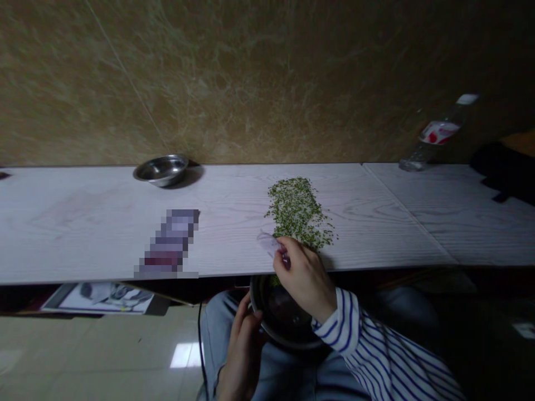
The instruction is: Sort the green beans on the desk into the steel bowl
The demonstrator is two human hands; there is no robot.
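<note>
Small green beans [295,206], which look like mung beans, lie spread over the pale wood-grain tabletop [234,223]. My right hand [305,273] is closed around a crumpled piece of clear plastic film [268,243] at the near edge of the beans. Below the table's front edge, a dark round bowl [288,341] rests at my lap, with a few green beans visible inside. Its left rim is gripped by my left hand [246,337], thumb on the rim. My right hand and forearm cover part of the bowl.
A shallow metal bowl [163,171] stands by the marbled wall at the back left. Nearer lies a pixelated flat object [171,242]. At the back right are a clear plastic bottle [438,133] and dark cloth [507,170]. An open drawer [104,298] sits below the table.
</note>
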